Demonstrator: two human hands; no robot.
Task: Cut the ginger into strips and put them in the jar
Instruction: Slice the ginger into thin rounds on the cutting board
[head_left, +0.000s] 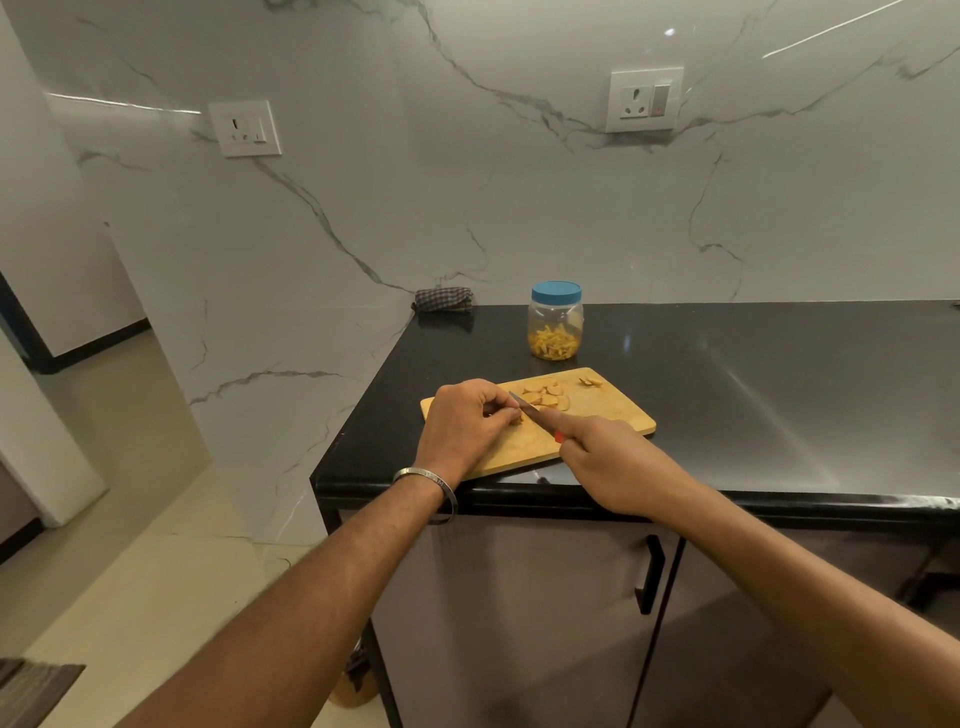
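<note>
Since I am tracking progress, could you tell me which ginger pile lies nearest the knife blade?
The round ginger slices beside the knife; the scraps lie at the board's far corner.

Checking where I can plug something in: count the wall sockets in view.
2. One wall socket is on the left marble wall; the other wall socket is on the back wall, above the jar. More may lie outside view.

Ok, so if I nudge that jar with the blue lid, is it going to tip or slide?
The jar looks like thin clear plastic, only about a third full of ginger strips, so it is probably light. On the glossy black counter it would likely slide; a push near the lid might tip it.
</note>
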